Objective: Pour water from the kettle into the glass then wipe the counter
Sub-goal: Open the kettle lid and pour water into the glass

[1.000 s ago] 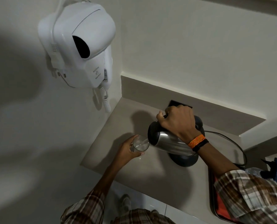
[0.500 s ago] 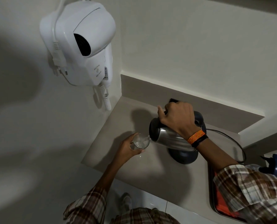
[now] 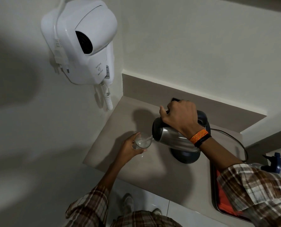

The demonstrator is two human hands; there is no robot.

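Note:
A steel kettle (image 3: 170, 138) with a black lid is tipped to the left above its round black base (image 3: 185, 156). My right hand (image 3: 179, 118) grips its handle from above. A thin stream of water runs from the spout into a clear glass (image 3: 142, 142). My left hand (image 3: 128, 148) holds that glass from the left, just above the beige counter (image 3: 136, 167). The glass holds some water.
A white wall-mounted hair dryer (image 3: 85, 41) hangs on the left wall above the counter corner. The kettle's cord (image 3: 234, 140) loops to the right. A dark tray with something red (image 3: 223, 200) lies at the right edge, and a blue-topped spray bottle (image 3: 274, 163) stands behind it.
The kettle has stayed tipped over the glass, and the water level in the glass has risen slightly. Both hands have barely moved.

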